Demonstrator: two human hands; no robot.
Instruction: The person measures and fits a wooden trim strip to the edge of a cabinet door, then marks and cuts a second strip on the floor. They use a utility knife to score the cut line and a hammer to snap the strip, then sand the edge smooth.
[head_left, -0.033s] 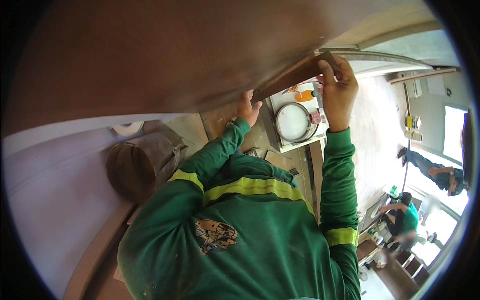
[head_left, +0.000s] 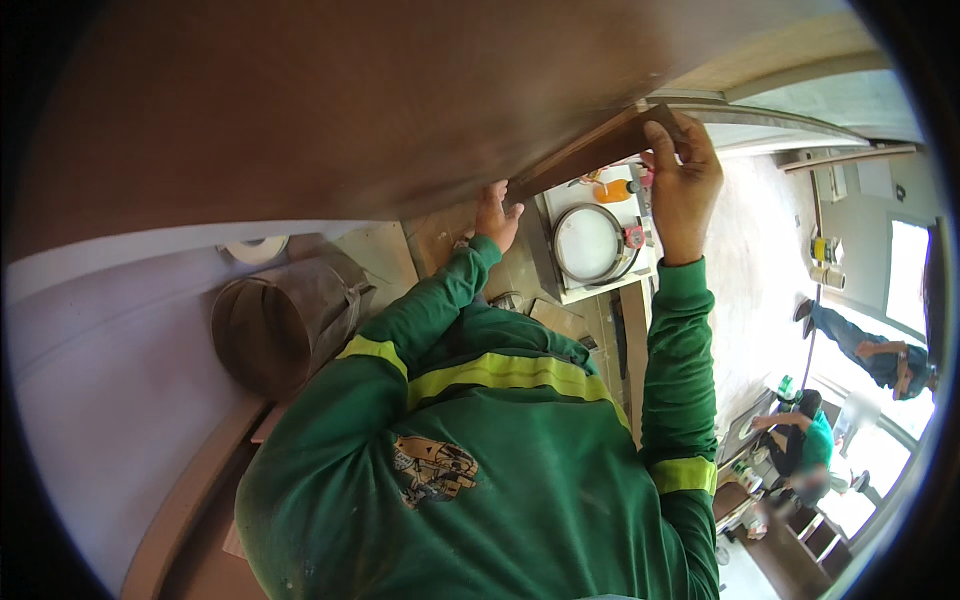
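Note:
A large brown panel [head_left: 330, 110] fills the upper left of the view. Along its lower edge runs a narrow brown wooden strip [head_left: 590, 152], tilted up to the right. My right hand [head_left: 688, 185] grips the strip's upper end, thumb and fingers wrapped over it. My left hand [head_left: 497, 215] holds the strip's lower end against the panel edge. Both arms wear green sleeves with yellow reflective bands [head_left: 500, 372].
Below the hands stands a white table [head_left: 560, 285] with a round white lid [head_left: 588, 243] and an orange bottle [head_left: 615, 190]. A brown cylindrical bin [head_left: 275, 325] and a tape roll [head_left: 255, 248] lie at left. Two other people [head_left: 805, 440] are at the far right.

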